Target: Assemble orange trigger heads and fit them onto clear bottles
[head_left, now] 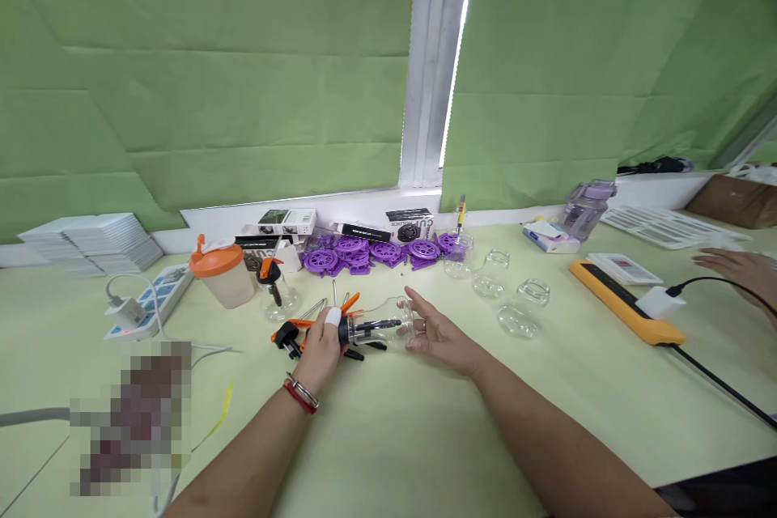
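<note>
In left fingers [333,316], head view: a black pourer top [344,332], pinched. Between half-spread right fingers [424,305]: the base of a glass jar [392,312], six o'clock from the purple parts [422,249]. Seemingly inserted; fully seated or not, impossible to tell. Apparently done: one topped jar [277,302], nine o'clock. Remaining on the counter [394,437]: three topless jars [518,321], two to three o'clock.

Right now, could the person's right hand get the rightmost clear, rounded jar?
Probably yes: just pale-green tabletop separates the right hand from the jar, though it's cupped at a clear, black-topped bottle.
</note>
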Available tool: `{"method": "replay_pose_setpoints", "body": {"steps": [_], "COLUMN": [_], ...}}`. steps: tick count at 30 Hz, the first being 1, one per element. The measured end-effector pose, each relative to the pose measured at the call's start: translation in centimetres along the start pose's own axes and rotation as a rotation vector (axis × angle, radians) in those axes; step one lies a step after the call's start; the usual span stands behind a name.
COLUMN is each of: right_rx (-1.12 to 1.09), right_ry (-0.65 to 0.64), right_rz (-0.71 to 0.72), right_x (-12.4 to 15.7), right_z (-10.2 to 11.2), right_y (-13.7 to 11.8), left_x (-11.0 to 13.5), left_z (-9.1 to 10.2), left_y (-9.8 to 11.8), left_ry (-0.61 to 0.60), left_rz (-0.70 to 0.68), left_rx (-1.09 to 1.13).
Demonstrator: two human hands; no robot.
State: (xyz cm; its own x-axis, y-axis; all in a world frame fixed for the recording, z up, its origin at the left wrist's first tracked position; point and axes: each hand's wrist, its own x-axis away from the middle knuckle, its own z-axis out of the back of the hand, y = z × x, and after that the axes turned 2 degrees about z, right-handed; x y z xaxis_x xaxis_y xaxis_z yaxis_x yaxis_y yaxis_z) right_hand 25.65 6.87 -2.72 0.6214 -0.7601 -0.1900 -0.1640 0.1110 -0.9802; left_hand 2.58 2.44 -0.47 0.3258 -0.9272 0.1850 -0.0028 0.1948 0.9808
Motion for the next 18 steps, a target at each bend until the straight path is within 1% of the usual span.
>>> {"method": "replay_pose_setpoints", "body": {"steps": [2, 5, 9, 13, 16, 18], "right_rx": [-0.014, -0.030, -0.036, -0.016, 0.008, 0.036], "right_ry": [-0.006, 0.019, 0.068, 0.113, 0.115, 0.096], "right_rz": [0.003, -0.028, -0.072, -0.092, -0.102, -0.109], "right_x": [0.02, -0.17, -0.42, -0.53, -0.52, -0.44], "right_z": [-0.10, -0.28, -0.46, -0.73, -0.81, -0.70], "right_y": [-0.20, 0.02, 0.55, 0.46, 0.32, 0.32], "left_x": [0.08, 0.12, 0.10, 0.12, 0.04, -0.04], "left_z": [-0.03, 0.01, 0.06, -0.11, -0.10, 0.02], "left_y": [0.08, -0.03, -0.23, -0.23, -0.28, -0.32], "left_ry": [0.013, 0.032, -0.003, -0.026, -0.044, -0.035], "left_rz": [0.015, 0.009, -0.024, -0.040, -0.036, -0.032], "left_rx": [0.006, 0.016, -0.007, -0.013, -0.005, -0.001]}}
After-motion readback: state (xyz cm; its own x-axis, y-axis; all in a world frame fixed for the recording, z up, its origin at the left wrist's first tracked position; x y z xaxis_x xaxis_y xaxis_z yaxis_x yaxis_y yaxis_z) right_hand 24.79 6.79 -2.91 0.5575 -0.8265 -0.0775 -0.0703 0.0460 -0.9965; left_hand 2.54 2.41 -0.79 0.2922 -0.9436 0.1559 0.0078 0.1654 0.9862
